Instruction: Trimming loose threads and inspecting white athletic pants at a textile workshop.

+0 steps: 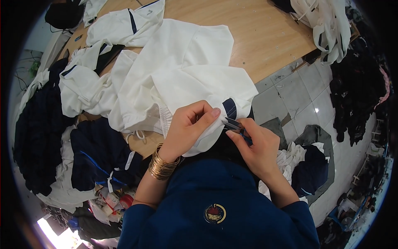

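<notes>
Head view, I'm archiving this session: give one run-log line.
left hand: gripping white garment | right hand: holding snips near navy patch

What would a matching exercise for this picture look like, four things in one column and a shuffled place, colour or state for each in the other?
Column one
1. Small snips
2. Bangles
3. White garment
4. Shirt

Column two
A. Lying partly on the wooden table, its fabric pinched in the left hand
B. Dark blue, with a round emblem on the front
C. Held in the right hand
D. Gold-coloured, stacked around the left wrist

Right pairs: 1-C, 2-D, 3-A, 4-B.
</notes>
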Tool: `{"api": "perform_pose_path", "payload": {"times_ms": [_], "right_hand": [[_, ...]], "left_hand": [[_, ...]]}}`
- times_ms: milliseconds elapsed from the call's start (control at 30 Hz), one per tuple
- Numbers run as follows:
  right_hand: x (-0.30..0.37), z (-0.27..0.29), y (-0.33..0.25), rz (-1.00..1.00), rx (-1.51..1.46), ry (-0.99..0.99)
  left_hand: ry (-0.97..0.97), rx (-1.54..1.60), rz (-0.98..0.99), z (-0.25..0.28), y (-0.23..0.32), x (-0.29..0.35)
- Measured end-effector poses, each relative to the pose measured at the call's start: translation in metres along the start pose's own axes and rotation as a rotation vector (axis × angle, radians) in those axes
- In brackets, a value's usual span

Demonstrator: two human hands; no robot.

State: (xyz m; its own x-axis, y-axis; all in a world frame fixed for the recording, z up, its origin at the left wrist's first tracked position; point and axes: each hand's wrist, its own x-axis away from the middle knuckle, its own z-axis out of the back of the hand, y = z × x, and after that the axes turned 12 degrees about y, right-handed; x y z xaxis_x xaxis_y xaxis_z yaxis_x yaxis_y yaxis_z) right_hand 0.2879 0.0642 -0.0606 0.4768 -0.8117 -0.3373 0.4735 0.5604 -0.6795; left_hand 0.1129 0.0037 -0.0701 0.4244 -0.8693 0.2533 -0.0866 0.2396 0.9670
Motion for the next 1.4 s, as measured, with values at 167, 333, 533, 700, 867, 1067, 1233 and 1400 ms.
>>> {"api": "perform_pose_path", "payload": {"times_ms": [167,333,533,700,867,1067,1233,1400], "right_hand": [[0.000,0.002,-0.001,-0.006,0.022,-0.023],[0.000,0.002,0.000,-0.002,0.025,-0.031],[-0.001,0.002,0.001,0.031,0.070,-0.034],[-0.001,0.001,0.002,0.022,0.064,-0.024],[-0.001,0.000,0.000,-0.040,-0.005,-0.033],[0.000,-0.005,0.006,-0.327,-0.284,-0.112],[-0.001,-0.011,0.013,-0.552,-0.648,-0.165],[-0.001,-0.018,0.014,-0.763,-0.874,-0.192]], "left_hand": [[0.010,0.002,-0.025,-0.002,0.001,0.001],[0.003,-0.013,-0.040,-0.003,0.001,0.000],[0.017,-0.042,-0.057,-0.003,0.003,0.000],[0.006,-0.033,-0.035,-0.004,0.003,-0.001],[-0.005,-0.005,-0.032,-0.002,0.003,0.000],[-0.061,-0.004,-0.036,-0.001,0.007,0.000],[-0.067,-0.016,0.007,-0.001,0.003,0.002],[-0.074,-0.020,-0.037,-0.005,0.006,0.005]]}}
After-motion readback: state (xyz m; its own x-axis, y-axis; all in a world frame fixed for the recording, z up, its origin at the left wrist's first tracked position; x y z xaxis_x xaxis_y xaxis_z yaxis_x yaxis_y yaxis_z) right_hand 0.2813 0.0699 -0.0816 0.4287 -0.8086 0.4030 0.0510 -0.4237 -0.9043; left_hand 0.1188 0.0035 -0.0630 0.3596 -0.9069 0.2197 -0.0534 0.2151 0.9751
